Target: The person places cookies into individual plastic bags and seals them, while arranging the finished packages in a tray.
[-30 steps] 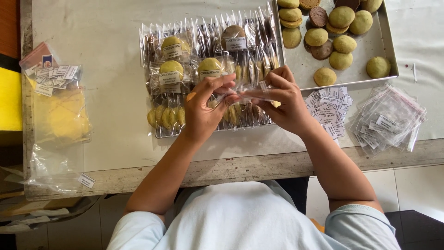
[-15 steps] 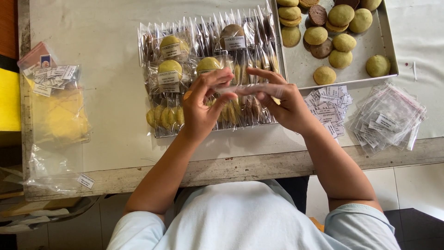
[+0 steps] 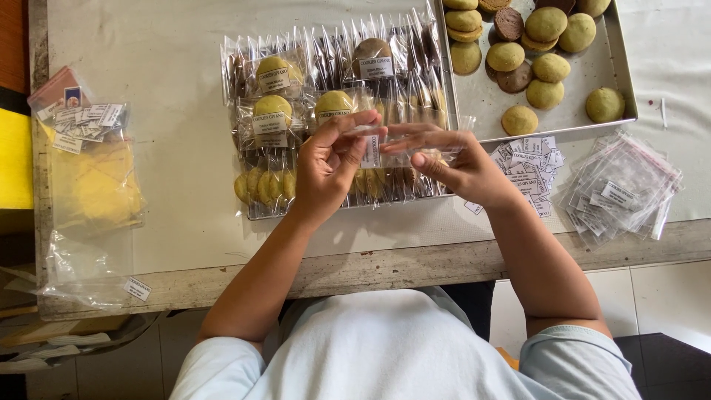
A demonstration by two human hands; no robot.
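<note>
Clear cookie wrapper (image 3: 385, 141) pinched between both hands, above the tray (image 3: 255, 211).

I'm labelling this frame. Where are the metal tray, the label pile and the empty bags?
metal tray (image 3: 592, 70): head view, bare floor of the tray.
label pile (image 3: 527, 172): head view, middle of the pile.
empty bags (image 3: 618, 189): head view, centre of the stack.

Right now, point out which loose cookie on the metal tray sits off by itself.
The green cookie near the tray's right edge. It lies apart with bare metal around it; the others cluster or stack at the top.
</note>
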